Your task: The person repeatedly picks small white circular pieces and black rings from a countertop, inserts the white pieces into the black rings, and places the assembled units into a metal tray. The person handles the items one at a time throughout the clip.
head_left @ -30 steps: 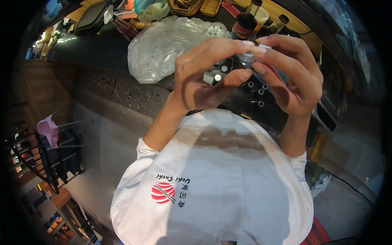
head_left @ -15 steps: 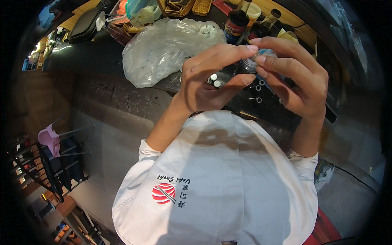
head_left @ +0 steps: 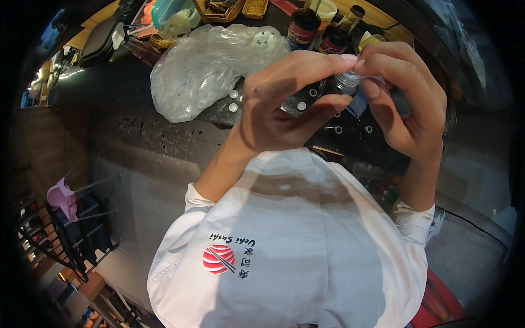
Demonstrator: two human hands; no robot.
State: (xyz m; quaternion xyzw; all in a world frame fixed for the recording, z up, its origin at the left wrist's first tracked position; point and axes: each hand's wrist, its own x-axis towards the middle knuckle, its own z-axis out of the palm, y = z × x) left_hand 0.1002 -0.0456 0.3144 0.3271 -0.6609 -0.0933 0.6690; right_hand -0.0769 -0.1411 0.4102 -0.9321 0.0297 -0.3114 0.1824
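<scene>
Bottle, small and clear, between 1 and 2 o'clock, pinched by my left hand; whether my right hand grips anything, I cannot tell. I'm probably working the bottle's top; next calls for steady fingertips.

L hand — holding clr container

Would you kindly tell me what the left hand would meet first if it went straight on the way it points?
Past the small clear container between its fingers, the left hand would probably meet the right hand first; whether their fingers touch is hard to tell.
</scene>
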